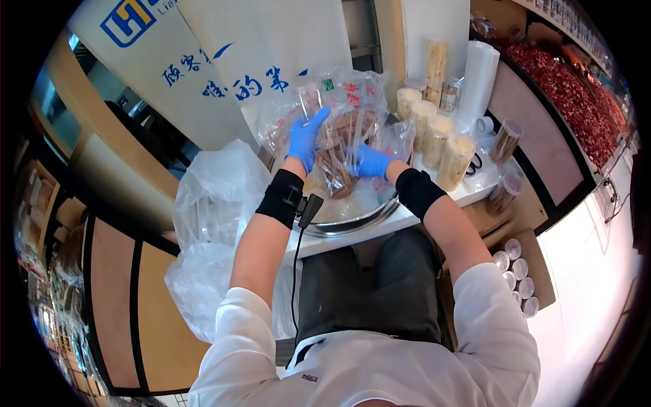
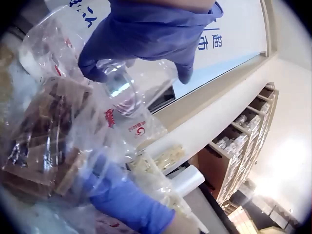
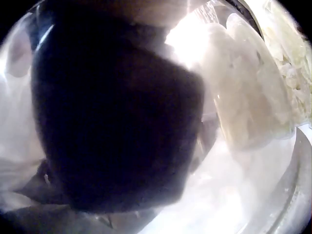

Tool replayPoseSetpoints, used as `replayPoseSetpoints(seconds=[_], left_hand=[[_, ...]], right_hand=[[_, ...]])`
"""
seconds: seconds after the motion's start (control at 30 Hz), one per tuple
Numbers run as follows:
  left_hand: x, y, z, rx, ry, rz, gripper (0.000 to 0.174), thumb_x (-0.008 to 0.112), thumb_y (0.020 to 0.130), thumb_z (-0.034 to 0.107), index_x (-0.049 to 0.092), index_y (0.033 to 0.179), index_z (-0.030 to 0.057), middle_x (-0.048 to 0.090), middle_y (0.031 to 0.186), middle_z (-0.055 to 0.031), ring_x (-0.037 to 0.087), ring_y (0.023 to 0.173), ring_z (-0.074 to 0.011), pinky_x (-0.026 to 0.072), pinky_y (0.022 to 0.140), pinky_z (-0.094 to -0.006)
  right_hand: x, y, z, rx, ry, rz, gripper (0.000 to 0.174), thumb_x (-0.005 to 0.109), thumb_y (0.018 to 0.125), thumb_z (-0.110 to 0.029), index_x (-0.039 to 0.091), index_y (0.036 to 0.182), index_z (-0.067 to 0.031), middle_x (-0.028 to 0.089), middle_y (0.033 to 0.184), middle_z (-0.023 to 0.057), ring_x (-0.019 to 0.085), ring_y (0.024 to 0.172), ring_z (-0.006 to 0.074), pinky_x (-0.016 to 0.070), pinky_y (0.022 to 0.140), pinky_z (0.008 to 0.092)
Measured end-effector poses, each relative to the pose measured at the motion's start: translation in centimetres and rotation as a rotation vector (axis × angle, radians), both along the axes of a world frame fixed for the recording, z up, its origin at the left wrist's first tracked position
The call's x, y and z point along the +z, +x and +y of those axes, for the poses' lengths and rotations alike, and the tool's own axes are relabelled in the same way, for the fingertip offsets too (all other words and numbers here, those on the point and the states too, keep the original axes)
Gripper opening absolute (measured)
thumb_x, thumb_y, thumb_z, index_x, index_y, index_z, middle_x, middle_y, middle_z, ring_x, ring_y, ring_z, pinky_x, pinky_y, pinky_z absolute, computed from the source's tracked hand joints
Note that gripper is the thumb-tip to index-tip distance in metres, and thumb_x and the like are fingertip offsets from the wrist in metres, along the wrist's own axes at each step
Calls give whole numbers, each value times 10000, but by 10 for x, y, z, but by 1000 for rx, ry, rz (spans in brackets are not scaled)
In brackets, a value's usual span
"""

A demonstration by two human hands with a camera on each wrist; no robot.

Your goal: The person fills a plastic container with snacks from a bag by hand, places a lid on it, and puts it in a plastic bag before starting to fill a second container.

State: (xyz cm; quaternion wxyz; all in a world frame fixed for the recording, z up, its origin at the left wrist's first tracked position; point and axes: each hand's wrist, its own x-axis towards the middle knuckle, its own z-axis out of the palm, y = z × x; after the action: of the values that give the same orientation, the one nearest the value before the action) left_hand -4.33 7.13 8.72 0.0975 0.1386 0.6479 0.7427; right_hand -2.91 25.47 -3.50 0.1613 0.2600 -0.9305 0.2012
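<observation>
My left hand (image 1: pixel 304 140), in a blue glove, grips a clear plastic jar (image 2: pixel 122 90), with the thumb on one side and the fingers on the other. Below it lies a large clear plastic bag (image 1: pixel 366 85) with red print, holding flat brown strips (image 2: pixel 46 131). The gloved right hand (image 1: pixel 371 161) reaches in among the bag's plastic beside the strips; its fingertips are veiled by the film, and I cannot tell whether they hold any. The bag rests in a round metal pan (image 1: pixel 339 227). In the right wrist view, a large dark blurred shape hides most of the right hand's work.
Jars of pale pieces (image 1: pixel 456 163) stand right of the pan, near a white plastic roll (image 1: pixel 479 88). Jars of brown sticks (image 1: pixel 506 141) stand farther right. Empty plastic bags (image 1: pixel 220 197) hang at the left. A box of lidded jars (image 1: pixel 519 270) sits low right.
</observation>
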Motion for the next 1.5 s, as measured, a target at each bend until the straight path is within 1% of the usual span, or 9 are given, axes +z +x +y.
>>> replayPoseSetpoints(seconds=[0.07,0.17,0.33,0.47,0.8,1.13,1.3,1.4,1.5], left_hand=[[-8,-7,4,-27,40,18,604,725,752,329,489,1210,15,542,1152,-97,514,1054,-217,434,874,-345],[-35,-41,5,-69,50,70,579,716,766,353,501,1180,11,558,1097,-91,523,1020,-192,431,850,-316],[-51,-51,-6,-60,167,41,422,648,814,332,511,1117,72,561,1032,-48,554,934,-162,468,753,-302],[-72,-78,-28,-276,482,-131,267,561,851,311,564,1045,128,592,1038,-41,564,946,-204,477,733,-340],[-28,-71,-28,-361,765,-516,372,598,830,351,534,1095,97,522,1137,-139,516,1016,-324,502,746,-433],[-54,-92,-29,-264,831,-470,441,568,834,436,518,1117,103,544,1105,-159,566,941,-353,504,660,-369],[-67,-102,-29,-576,681,-503,488,562,823,476,548,1101,74,593,1067,-172,586,911,-363,491,576,-332],[-69,-97,-27,-512,576,-503,485,556,827,479,554,1089,70,617,1005,-157,613,842,-327,488,561,-322],[-64,-96,-27,-470,500,-454,475,553,831,475,556,1084,73,632,950,-136,629,781,-291,483,550,-308]], right_hand=[[20,8,-3,64,-147,-326,480,600,821,-340,516,1188,-43,555,1149,237,542,1043,374,431,895,425],[19,5,-3,52,-158,-254,402,616,820,-322,564,1089,-28,625,1007,199,603,935,324,464,820,412],[11,6,-2,68,-248,-216,711,618,831,-313,275,1419,-111,333,1397,235,336,1290,376,276,1062,407],[-3,-9,-4,141,-18,-75,657,598,850,-277,302,1406,-88,374,1374,231,373,1273,355,292,1052,401],[21,9,-11,52,-267,-107,281,634,820,-280,547,949,-46,587,885,159,579,806,316,457,728,396],[7,2,-3,129,-321,-73,224,637,812,-259,588,873,-49,604,779,147,592,720,309,465,672,396],[9,0,2,123,-205,-155,141,616,813,-207,622,866,-77,631,780,125,613,724,269,484,699,355],[14,4,5,-14,-134,-136,144,631,799,-189,641,901,-87,646,789,115,618,714,244,485,698,346],[21,11,5,-48,-347,-173,200,652,782,-164,648,957,-68,658,775,96,625,715,213,488,692,332]])
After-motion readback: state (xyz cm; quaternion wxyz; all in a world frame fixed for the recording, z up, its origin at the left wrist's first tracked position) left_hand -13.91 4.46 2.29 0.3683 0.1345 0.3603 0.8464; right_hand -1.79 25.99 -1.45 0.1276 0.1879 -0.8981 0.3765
